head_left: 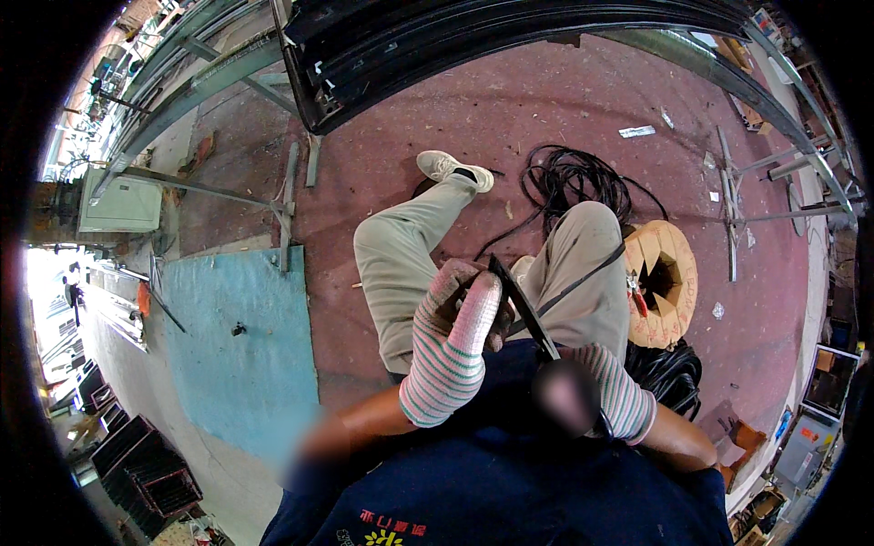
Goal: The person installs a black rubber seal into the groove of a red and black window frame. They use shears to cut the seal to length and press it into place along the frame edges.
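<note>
My left hand [460, 314], in a striped knit glove, is closed around a flat black strip [528, 309] above my lap. This strip slants down toward my right hand [619, 387], gloved in the same striped knit. A blurred patch covers the fingers of that hand, so its grip is hidden. A thinner black strip [587, 278] crosses my right thigh and reaches the left hand. Beyond my knees, a loose coil of black strip [569, 177] lies on the floor. Close to my right leg is a tan reel [678, 314] with a red-handled tool [637, 296] on it.
Black frame profiles [455, 55] rest on metal stands ahead. A blue-green sheet [241, 337] covers floor at left. Another black coil [669, 378] lies by my right hip. Small scraps and a silvery piece [637, 132] dot the red floor [401, 118].
</note>
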Motion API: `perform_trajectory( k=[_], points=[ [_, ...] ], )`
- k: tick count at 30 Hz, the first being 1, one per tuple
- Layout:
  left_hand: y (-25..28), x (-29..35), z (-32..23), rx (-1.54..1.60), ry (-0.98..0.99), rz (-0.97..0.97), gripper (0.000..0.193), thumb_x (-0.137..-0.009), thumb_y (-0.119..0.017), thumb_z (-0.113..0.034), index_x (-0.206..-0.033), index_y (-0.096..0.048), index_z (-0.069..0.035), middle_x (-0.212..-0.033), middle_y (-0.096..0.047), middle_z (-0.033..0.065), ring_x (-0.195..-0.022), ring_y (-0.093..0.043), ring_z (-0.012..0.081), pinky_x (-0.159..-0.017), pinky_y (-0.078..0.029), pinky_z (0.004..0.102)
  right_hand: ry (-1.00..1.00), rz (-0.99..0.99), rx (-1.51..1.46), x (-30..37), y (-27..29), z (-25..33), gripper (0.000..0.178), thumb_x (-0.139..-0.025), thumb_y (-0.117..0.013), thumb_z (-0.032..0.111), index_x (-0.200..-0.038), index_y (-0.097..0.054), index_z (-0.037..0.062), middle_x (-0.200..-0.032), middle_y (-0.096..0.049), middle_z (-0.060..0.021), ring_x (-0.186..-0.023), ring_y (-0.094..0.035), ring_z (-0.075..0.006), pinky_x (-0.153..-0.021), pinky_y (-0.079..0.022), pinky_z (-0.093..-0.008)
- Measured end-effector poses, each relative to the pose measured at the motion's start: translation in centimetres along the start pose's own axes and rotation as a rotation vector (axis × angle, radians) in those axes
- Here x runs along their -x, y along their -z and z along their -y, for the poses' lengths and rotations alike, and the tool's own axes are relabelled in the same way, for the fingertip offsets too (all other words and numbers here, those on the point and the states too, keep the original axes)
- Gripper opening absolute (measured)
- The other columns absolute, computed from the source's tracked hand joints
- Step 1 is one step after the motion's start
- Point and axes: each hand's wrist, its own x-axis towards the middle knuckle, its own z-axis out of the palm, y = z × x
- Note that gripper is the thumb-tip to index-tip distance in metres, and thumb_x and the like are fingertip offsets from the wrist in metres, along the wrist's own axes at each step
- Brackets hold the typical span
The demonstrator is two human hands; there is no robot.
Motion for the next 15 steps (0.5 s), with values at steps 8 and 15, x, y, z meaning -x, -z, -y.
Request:
perform_trajectory(
  k=[8,15],
  points=[
    [-0.1,-0.1,-0.4,0.027,0.027,0.003,0.017,-0.104,-0.056,-0.027,-0.097,-0.057,-0.012,-0.072,-0.063,0.0024,-0.058,-0.057,0.0098,-0.050,-0.040,0.0227,-0.109,0.079,0.040,0.2,0.0,-0.9,0.050,-0.099,-0.063,0.044,-0.111,-0.068,-0.0044,-0.087,-0.071,-0.0195,-0.077,-0.069,-0.0326,-0.075,-0.054,-0.0367],
    [0.0,-0.5,0.6,0.080,0.020,0.016,0.014,-0.104,-0.056,-0.025,-0.101,-0.057,-0.012,-0.079,-0.063,0.0021,-0.062,-0.056,0.0087,-0.055,-0.043,0.0231,-0.067,-0.007,-0.143,0.1,-1.2,-2.1,0.046,-0.100,-0.062,0.040,-0.113,-0.068,-0.0035,-0.086,-0.071,-0.0186,-0.077,-0.070,-0.0295,-0.074,-0.054,-0.0358]
  ],
)
